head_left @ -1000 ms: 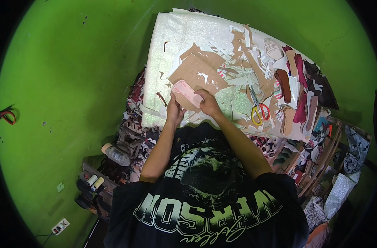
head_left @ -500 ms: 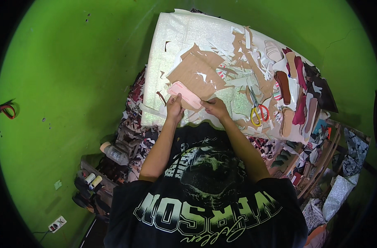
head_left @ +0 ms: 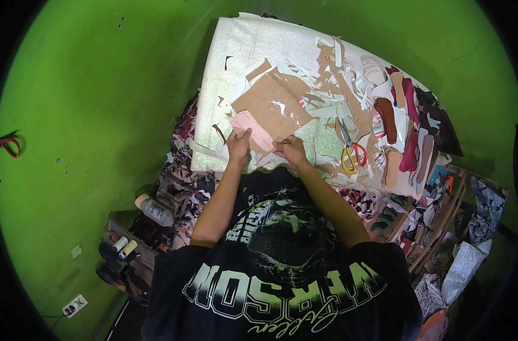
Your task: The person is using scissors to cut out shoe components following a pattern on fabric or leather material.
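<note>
A pale pink, sole-shaped piece (head_left: 252, 127) with reddish markings is held between my two hands, low over the worktable. My left hand (head_left: 239, 148) pinches its near edge, thumb on top. At the piece's right end, my right hand (head_left: 291, 150) grips it with closed fingers. Brown sheet material (head_left: 264, 102) lies against the far side of the pink piece, with a small white scrap on top. Some brown also shows under the pink piece's near edge; whether it is one sheet I cannot tell. Scissors (head_left: 348, 149) with one yellow and one red handle loop lie to the right.
The pale table covering (head_left: 259, 40) carries brown offcuts (head_left: 344, 79) and white scraps. Cut sole shapes (head_left: 387, 119) and dark red pieces (head_left: 409, 153) crowd its right side. Fabric scraps heap below the table. A plastic bottle (head_left: 156, 210) sits at lower left, a wooden rack (head_left: 443, 219) at right.
My right hand has shifted slightly left along with the pink piece. The brown material beyond it lies a little differently against its edge. Both hands keep their hold.
</note>
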Demonstrator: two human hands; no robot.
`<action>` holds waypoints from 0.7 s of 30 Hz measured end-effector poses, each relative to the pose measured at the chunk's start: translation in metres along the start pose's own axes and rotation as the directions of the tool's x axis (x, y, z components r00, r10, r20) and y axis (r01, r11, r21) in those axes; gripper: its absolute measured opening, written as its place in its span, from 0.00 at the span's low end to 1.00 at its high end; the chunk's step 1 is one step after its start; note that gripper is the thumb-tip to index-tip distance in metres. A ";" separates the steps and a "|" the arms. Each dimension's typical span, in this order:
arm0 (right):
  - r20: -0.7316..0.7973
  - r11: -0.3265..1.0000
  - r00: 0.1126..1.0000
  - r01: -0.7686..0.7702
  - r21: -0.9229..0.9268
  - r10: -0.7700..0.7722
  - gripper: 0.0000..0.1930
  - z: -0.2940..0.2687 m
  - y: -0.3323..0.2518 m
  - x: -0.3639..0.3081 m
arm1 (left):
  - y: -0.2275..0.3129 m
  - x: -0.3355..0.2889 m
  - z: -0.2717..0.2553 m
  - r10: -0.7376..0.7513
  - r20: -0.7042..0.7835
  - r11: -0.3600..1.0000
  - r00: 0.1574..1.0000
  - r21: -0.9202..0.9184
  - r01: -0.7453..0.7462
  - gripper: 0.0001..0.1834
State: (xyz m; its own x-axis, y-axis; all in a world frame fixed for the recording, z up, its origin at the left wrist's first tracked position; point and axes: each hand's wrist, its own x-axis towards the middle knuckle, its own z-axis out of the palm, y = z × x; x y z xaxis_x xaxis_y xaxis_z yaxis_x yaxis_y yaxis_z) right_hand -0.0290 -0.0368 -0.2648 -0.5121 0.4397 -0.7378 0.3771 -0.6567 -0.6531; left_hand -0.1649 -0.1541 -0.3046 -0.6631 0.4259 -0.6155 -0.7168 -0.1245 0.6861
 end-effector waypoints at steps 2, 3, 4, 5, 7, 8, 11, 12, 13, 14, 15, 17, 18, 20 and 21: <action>0.021 0.993 0.998 -0.062 0.096 0.061 0.13 -0.003 0.000 0.001 | -0.001 -0.001 0.002 -0.004 0.022 1.000 1.000 0.025 0.003 0.12; 0.022 0.994 0.998 -0.063 0.095 0.061 0.13 -0.003 -0.004 -0.001 | -0.001 -0.001 0.002 -0.003 0.021 1.000 1.000 0.024 0.003 0.12; 0.045 0.980 0.992 -0.124 0.157 0.119 0.12 -0.003 -0.007 -0.002 | -0.001 0.000 0.002 0.009 0.003 0.997 1.000 0.074 -0.009 0.13; 0.072 0.958 0.982 -0.186 0.218 0.175 0.10 -0.003 -0.011 -0.003 | -0.001 0.000 0.003 0.021 -0.016 0.992 1.000 0.124 -0.019 0.13; 0.080 0.957 0.982 -0.184 0.225 0.170 0.10 -0.002 -0.011 -0.005 | -0.002 0.001 0.003 0.030 -0.023 0.991 0.999 0.128 -0.027 0.13; 0.087 0.956 0.982 -0.181 0.232 0.165 0.09 -0.002 -0.012 -0.006 | -0.003 0.002 0.002 0.039 -0.030 0.991 0.999 0.132 -0.035 0.14; 0.072 0.981 0.991 -0.124 0.151 0.115 0.11 -0.008 -0.001 0.002 | -0.003 0.002 0.005 0.029 -0.029 0.989 0.999 0.143 -0.024 0.14; 0.073 0.980 0.991 -0.125 0.152 0.115 0.11 -0.008 0.000 0.003 | -0.003 0.002 0.004 0.028 -0.029 0.989 0.999 0.144 -0.024 0.14; 0.078 0.980 0.991 -0.121 0.155 0.110 0.11 -0.008 0.001 0.004 | -0.004 0.002 0.004 0.019 -0.026 0.994 0.999 0.113 -0.016 0.14; 0.083 0.981 0.991 -0.116 0.158 0.103 0.12 -0.008 0.002 0.005 | -0.004 0.001 0.004 0.009 -0.021 0.997 1.000 0.081 -0.007 0.15; 0.084 0.980 0.991 -0.116 0.159 0.104 0.12 -0.007 0.001 0.005 | -0.004 0.001 0.004 0.009 -0.022 0.997 1.000 0.081 -0.007 0.15; 0.059 0.984 0.993 -0.113 0.141 0.105 0.13 -0.005 0.001 0.003 | -0.004 0.001 0.002 -0.018 -0.012 0.998 1.000 0.059 0.019 0.15; 0.059 0.984 0.993 -0.112 0.141 0.105 0.13 -0.006 0.002 0.003 | -0.005 0.001 0.000 -0.018 -0.011 0.998 1.000 0.060 0.019 0.15; 0.061 0.989 0.994 -0.094 0.112 0.087 0.13 -0.007 0.004 0.003 | -0.007 0.002 -0.003 -0.024 0.027 0.998 0.999 0.059 0.022 0.16; 0.061 0.989 0.994 -0.093 0.112 0.087 0.13 -0.007 0.005 0.002 | -0.007 0.002 -0.003 -0.023 0.028 0.998 0.999 0.059 0.022 0.16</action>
State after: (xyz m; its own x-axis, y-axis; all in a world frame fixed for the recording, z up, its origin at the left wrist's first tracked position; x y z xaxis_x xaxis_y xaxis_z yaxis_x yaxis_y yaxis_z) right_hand -0.0230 -0.0348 -0.2706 -0.5235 0.3430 -0.7799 0.3342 -0.7594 -0.5583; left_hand -0.1620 -0.1553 -0.3121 -0.6400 0.4532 -0.6205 -0.7171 -0.0622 0.6942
